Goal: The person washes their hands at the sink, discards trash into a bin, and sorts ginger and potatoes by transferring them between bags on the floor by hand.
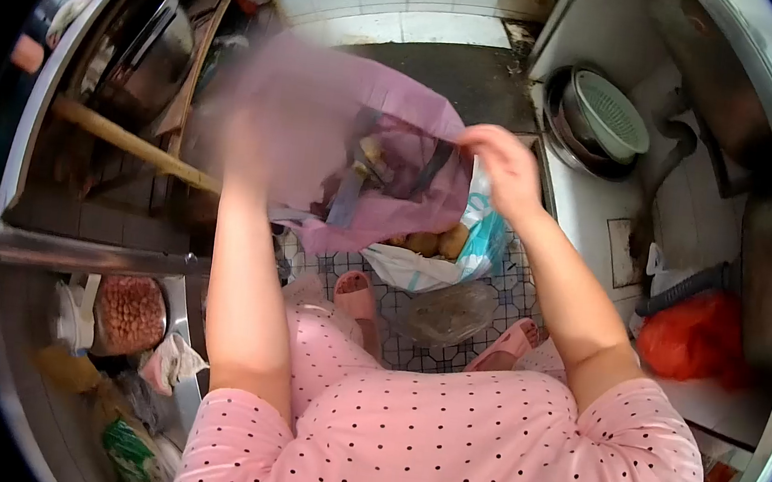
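A purple plastic bag (402, 92) hangs open in front of me, its left part smeared by motion. Inside it I see a yellowish piece (371, 155) and dark shapes too unclear to name. My right hand (507, 164) pinches the bag's right rim between thumb and fingers. At the bag's left side is my left hand (249, 151); blur and purple plastic hide its fingers. Directly below, a white and blue plastic bag (483, 242) holds round brown things (452, 240) that look like potatoes. A clear plastic bag (454, 314) lies on the tiled floor between my feet.
On the right ledge stand stacked basins with a green colander (611, 114), and a red plastic bag (696, 335). A wooden pole (133, 141) juts in from the left, near a metal pot (152, 52). Lower left, a container of reddish nuts or beans (129, 313) sits on a shelf.
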The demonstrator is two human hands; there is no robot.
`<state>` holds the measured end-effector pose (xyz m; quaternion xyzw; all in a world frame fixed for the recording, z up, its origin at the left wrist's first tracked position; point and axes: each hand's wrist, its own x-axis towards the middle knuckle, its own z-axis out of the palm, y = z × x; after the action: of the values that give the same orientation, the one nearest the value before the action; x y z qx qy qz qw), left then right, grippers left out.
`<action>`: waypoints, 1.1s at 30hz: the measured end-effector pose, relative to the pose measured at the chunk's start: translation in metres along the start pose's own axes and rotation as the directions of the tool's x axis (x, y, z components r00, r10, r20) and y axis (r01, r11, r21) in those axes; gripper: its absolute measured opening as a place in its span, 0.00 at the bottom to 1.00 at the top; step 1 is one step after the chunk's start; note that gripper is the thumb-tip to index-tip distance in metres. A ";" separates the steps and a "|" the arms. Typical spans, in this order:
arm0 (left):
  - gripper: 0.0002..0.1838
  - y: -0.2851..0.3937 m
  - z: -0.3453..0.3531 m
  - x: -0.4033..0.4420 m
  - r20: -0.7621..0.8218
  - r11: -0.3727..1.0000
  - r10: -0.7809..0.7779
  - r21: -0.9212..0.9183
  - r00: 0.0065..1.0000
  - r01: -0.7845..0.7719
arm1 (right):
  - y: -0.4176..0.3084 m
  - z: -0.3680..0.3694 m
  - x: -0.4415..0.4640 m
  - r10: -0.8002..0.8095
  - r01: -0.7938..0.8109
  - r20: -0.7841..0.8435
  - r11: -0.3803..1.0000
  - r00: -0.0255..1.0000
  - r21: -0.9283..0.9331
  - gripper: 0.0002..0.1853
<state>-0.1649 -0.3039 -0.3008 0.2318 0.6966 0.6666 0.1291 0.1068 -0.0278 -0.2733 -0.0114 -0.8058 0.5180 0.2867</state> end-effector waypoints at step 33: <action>0.23 0.055 0.051 -0.034 0.071 0.688 -0.174 -0.705 0.982 0.173 | 0.093 0.136 -0.013 0.428 -0.097 0.332 0.722 0.841 -0.685 0.15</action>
<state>-0.1028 -0.2760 -0.2547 0.0973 0.4060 0.8676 0.2699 0.0272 -0.1010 -0.3978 -0.1017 -0.9671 0.2326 -0.0172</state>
